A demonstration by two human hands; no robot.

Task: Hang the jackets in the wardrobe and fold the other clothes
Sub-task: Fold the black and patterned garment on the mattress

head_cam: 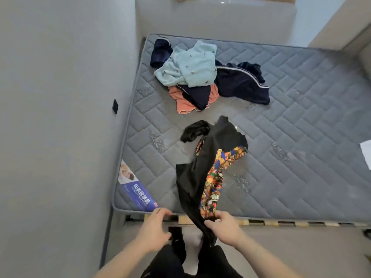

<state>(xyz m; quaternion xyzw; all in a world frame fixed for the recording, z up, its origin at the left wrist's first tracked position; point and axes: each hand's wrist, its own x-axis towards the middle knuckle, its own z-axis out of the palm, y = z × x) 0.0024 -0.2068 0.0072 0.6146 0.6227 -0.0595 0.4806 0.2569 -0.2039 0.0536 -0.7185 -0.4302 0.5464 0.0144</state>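
Our right hand point(224, 223) grips the black garment point(200, 177) with the printed lining at its near end; it trails from the bed point(301, 117) edge up across the mattress. Left hand point(156, 223) is blurred just beside it, fingers loosely curled, holding nothing. We should find the collar or shoulders, shake it flat, then hang. The pile point(200, 73) waits, well apart.

We see a bare grey quilted mattress point(301, 109) w/ a blue label point(138, 194) at its near left corner, on a slatted frame point(271, 222). Grey wall point(60, 97) at left carries a small black switch point(115, 106).
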